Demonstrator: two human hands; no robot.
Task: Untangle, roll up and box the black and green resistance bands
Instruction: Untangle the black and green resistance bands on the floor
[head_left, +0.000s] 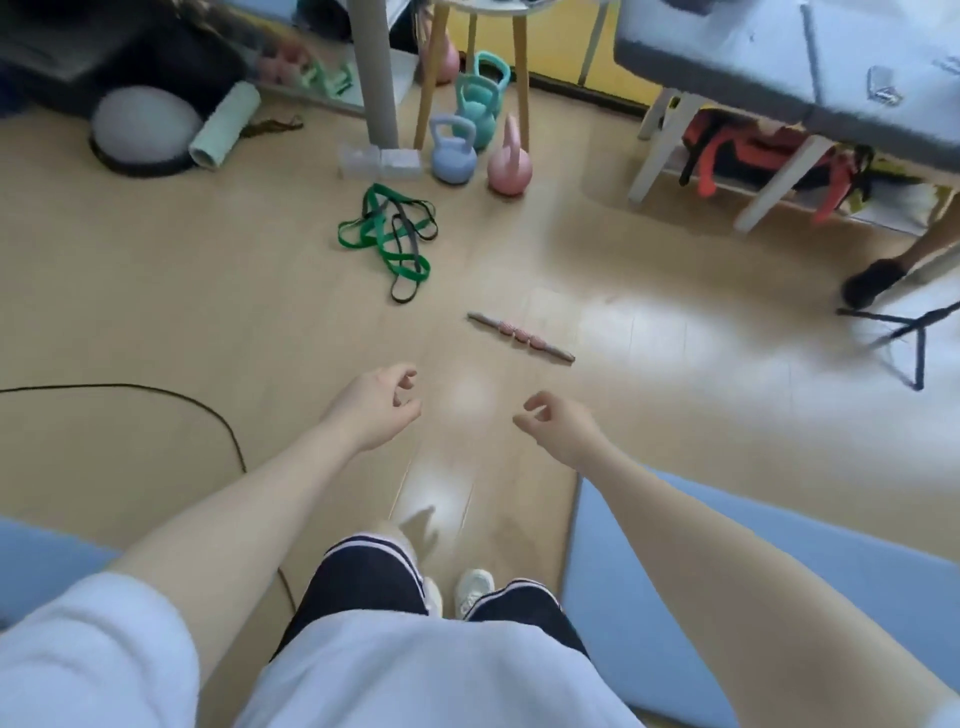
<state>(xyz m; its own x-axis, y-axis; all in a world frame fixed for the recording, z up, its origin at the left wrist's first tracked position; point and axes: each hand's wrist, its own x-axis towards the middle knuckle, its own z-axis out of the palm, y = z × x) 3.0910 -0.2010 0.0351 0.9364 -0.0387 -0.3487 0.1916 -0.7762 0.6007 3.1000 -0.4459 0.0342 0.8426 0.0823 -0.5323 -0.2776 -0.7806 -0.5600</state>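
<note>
Tangled bands (388, 236) beyond left hand (375, 407)

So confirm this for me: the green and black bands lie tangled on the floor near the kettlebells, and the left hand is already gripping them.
Not quite. The head view shows the left hand empty, fingers loosely curled, well short of the bands. The right hand is empty too. The rest holds: the bands lie tangled on the floor near the kettlebells.

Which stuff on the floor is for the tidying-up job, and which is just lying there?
For the job:
green and black bands
clear boxes, probably
left hand
right hand

Just lying there:
kettlebells
massage roller stick
black cable
</note>
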